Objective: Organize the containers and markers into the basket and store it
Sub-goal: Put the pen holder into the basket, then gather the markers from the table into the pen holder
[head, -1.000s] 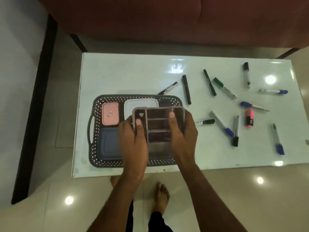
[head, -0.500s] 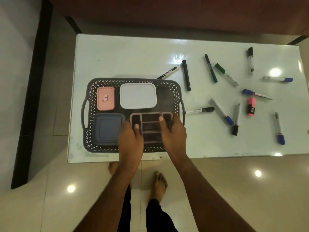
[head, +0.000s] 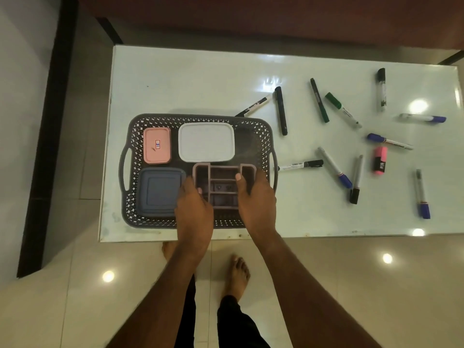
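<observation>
A dark perforated basket (head: 251,121) sits at the near left of the white table (head: 200,79). Inside it lie a pink lidded container (head: 157,145), a white lidded container (head: 206,141) and a blue lidded container (head: 158,192). A brown divided organizer (head: 221,182) rests in the basket's near right part. My left hand (head: 194,209) holds its left side and my right hand (head: 256,199) holds its right side, thumb over a divider. Several markers lie on the table to the right, among them a black marker (head: 301,165) by the basket handle, a green marker (head: 342,109) and a pink highlighter (head: 380,160).
A dark red sofa (head: 251,18) stands behind the table. A black strip (head: 50,121) runs along the floor at the left. My bare feet (head: 238,272) stand on the glossy tiles at the table's near edge.
Both hands lowered the brown organizer from above the basket down into its near right part. The view shifted so the table sits further from the sofa edge.
</observation>
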### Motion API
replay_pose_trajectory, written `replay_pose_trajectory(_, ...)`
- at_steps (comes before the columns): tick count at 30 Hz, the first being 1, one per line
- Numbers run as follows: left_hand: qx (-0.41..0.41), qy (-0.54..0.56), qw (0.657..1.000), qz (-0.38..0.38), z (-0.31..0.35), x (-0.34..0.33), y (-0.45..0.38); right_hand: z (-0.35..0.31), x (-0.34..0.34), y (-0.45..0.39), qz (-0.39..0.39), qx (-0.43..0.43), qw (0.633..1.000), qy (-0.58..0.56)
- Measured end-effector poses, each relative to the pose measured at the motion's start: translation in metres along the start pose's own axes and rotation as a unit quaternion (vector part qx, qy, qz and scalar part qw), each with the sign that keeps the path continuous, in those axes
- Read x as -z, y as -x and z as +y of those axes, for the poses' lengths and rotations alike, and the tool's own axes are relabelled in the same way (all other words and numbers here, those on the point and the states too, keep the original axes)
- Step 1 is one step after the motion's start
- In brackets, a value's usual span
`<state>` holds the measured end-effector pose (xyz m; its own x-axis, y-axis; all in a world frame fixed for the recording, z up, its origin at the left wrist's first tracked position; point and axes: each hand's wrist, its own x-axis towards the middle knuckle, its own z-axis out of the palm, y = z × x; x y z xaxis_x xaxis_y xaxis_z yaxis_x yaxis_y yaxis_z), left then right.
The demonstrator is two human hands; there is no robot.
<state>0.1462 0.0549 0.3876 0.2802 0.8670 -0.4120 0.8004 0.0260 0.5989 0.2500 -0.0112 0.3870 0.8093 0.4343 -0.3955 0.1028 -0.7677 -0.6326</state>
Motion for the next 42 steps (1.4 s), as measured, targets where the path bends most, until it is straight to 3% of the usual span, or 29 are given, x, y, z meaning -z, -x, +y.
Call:
replay_pose_trajectory(14,0.044,0.044,0.998,0.03,0.009,-0.011,0.003,-0.005,0.003,-0.005,-0.077,-0.015,0.996,-0.049)
replay_pose_trajectory(24,-0.001,0.021,0.996,0.088,0.021,0.0,0.008,-0.002,0.014,-0.011,-0.118,-0.029,0.993,-0.006)
replay_pose_trajectory(32,-0.124,0.025,0.983,0.13,0.093,0.02,-0.017,-0.021,0.062,-0.026,0.032,0.035,0.989,0.142)
replay_pose_trajectory(37,-0.18,0.005,0.98,0.081,0.149,0.001,-0.065,-0.029,0.09,-0.069,0.104,0.024,0.984,0.14)
replay_pose_trajectory(42,-0.218,-0.121,0.968,0.003,0.182,-0.034,-0.12,-0.021,0.109,-0.12,0.103,-0.032,0.981,0.163)
